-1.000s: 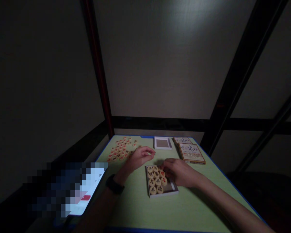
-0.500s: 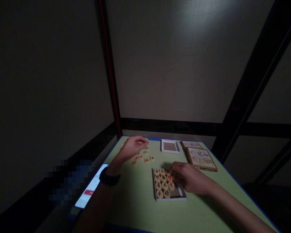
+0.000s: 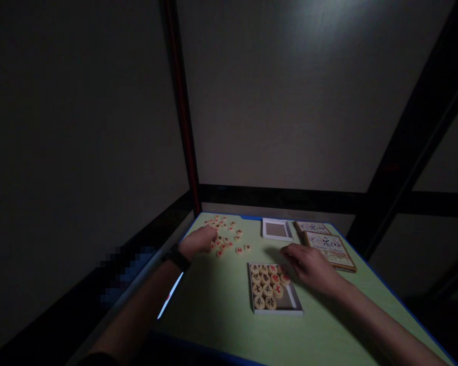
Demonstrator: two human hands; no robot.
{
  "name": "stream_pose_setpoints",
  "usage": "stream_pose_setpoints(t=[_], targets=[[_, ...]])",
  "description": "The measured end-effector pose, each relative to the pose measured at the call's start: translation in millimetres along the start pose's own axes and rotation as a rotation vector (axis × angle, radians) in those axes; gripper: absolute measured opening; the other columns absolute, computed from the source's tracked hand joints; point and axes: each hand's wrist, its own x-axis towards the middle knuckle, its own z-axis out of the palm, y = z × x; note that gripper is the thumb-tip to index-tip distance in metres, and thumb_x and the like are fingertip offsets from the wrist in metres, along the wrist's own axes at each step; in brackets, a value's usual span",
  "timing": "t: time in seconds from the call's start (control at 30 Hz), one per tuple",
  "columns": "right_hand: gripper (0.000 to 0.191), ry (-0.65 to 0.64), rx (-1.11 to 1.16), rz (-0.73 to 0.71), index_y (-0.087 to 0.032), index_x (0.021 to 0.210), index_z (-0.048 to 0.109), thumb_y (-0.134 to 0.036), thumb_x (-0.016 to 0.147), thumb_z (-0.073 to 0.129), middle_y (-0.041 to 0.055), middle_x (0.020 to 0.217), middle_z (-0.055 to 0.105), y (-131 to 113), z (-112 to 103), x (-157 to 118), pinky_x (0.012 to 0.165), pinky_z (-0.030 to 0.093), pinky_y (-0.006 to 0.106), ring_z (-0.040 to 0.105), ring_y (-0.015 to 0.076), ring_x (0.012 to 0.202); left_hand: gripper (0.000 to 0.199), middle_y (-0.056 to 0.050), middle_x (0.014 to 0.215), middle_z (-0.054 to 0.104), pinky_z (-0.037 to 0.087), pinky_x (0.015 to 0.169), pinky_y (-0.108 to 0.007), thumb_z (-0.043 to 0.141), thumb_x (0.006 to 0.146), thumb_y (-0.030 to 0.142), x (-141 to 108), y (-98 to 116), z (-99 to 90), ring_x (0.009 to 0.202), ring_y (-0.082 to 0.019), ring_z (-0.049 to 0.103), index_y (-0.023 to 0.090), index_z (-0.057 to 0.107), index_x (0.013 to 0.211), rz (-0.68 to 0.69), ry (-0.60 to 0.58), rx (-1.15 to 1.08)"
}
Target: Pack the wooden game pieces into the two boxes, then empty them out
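Presently, neither grip can be told: left hand (image 3: 199, 240) at xiangqi pieces (image 3: 230, 244) beyond the box (image 3: 284, 302), right hand (image 3: 309, 264) beside it.

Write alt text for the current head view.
A person's left hand is at loose round game pieces on a green table; the right hand is by a shallow tray partly filled with such pieces. Farther back are a white tray and two illustrated boxes.
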Motion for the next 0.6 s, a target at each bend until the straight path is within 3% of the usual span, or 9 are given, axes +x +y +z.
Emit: stream_pose_setpoints(t=[0.17,0.4,0.6], targets=[[0.024,0.030,0.014,0.049,-0.018,0.093,0.067,-0.011,0.084,0.047,0.0087,0.089,0.072,4.4,-1.7,1.1,0.067,0.045,0.028,0.066,0.0205,0.078,0.026,-0.009,0.088,0.069,0.043,0.069,-0.025,0.053,0.069,0.002,5.7,6.9,3.8,0.084,-0.021,0.062,0.015,0.070,0.081,0.042,0.001,0.062],[0.019,-0.161,0.148,0.027,-0.019,0.085,0.070,-0.011,0.076,0.055,0.0029,0.075,0.069,-8.9,-10.6,-0.7,0.059,0.040,0.025,0.060,0.0153,0.065,0.023,-0.008,0.080,0.069,0.039,0.062,-0.024,0.052,0.069,0.003,3.1,9.5,0.9,0.072,-0.017,0.059,0.015,0.070,0.075,0.036,-0.006,0.029],[0.020,-0.167,0.129,0.025,-0.018,0.081,0.069,-0.009,0.077,0.052,0.0029,0.072,0.068,-10.4,-11.6,0.2,0.058,0.038,0.026,0.058,0.0151,0.063,0.019,-0.005,0.070,0.066,0.035,0.057,-0.024,0.054,0.063,0.004,0.1,11.0,-2.6,0.064,-0.016,0.055,0.015,0.068,0.069,0.064,-0.029,0.004]])
